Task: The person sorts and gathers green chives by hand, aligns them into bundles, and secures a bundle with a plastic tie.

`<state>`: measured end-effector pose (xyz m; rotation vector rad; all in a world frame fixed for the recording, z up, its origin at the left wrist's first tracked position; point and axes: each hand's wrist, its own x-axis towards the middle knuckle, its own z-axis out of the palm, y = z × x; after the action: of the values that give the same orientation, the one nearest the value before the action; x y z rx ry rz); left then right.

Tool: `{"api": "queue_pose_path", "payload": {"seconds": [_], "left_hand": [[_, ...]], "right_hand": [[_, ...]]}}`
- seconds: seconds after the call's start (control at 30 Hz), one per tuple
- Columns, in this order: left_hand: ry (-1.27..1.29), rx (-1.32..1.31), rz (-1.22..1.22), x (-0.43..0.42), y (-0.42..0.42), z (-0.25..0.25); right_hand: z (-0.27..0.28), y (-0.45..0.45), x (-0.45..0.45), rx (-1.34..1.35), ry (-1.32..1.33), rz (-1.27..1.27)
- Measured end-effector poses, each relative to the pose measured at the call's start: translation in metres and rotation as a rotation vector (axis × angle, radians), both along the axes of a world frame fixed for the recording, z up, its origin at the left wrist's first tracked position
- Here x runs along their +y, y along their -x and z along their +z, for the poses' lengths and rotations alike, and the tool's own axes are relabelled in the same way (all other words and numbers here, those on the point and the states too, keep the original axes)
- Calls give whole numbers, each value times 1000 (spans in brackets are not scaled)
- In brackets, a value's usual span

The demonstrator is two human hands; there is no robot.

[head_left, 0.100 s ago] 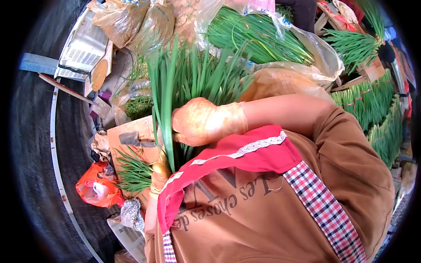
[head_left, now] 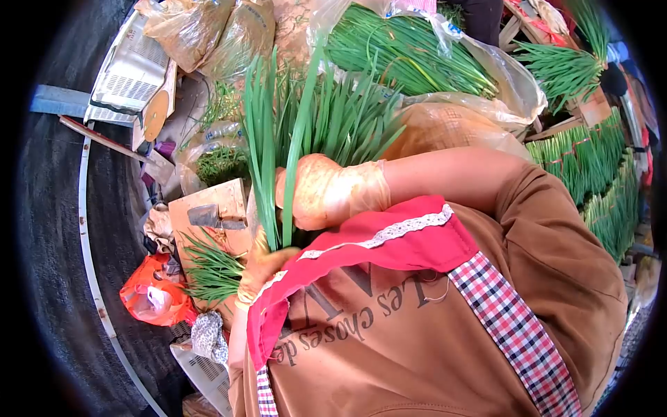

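My right hand [head_left: 321, 191], in a stained, thin translucent glove, is closed around a thick bunch of garlic chives [head_left: 347, 121], whose long flat green leaves fan out upward. Lower and to the left, my left hand [head_left: 262, 267], gloved too, has its fingers and thumb at the lower ends of a few longer leaves [head_left: 262, 160]. These stand in front of the bunch, and the red apron edge partly covers this hand. Beside it, a smaller heap of chives [head_left: 212, 271] lies on a wooden board [head_left: 201, 201], along with a dark metal blade [head_left: 217, 217].
A large pile of chives [head_left: 410, 55] lies in clear plastic at the back. Tied bundles [head_left: 583, 156] stand in rows at right. Brown plastic bags [head_left: 187, 31] sit at back left, an orange bag [head_left: 156, 292] by the board. Part of another person in dark clothing [head_left: 483, 21] shows behind.
The long leaves at my left hand have spread apart, one shifting right across my right hand's edge. My left hand has moved slightly up, its thumb now stretched rightward.
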<state>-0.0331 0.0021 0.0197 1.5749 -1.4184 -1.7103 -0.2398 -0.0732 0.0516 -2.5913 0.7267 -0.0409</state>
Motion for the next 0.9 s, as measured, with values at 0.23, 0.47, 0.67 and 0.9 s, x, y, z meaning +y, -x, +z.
{"api": "queue_pose_path", "payload": {"seconds": [0.23,0.47,0.67,0.9], "left_hand": [[-68,228,370,4,-10,2],[11,243,466,5,-24,-15],[81,298,408,3,-5,6],[115,148,354,8,-7,5]], "right_hand": [[-5,20,22,-71,-97,-141],[-29,53,24,-942,-124,-353],[-27,53,22,-895,-673,-776],[14,44,4,-679,-883,-813]]}}
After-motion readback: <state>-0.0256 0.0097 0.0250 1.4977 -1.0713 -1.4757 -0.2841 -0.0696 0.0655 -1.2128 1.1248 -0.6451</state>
